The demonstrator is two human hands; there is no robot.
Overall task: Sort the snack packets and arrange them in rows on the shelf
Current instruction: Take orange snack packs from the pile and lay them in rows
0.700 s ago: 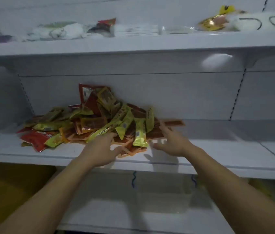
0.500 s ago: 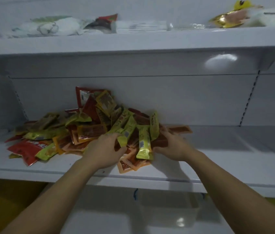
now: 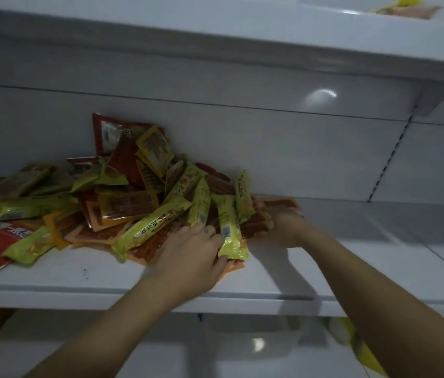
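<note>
We log an upper shelf, white, with a yellow wrapper at its right end (blurred, can't read it). The white back panel shows a light glare. A slotted upright runs down it at right, with a bracket above that. The lower shelf holds a clear plastic tub around its middle and a yellow bag toward its right end.
</note>
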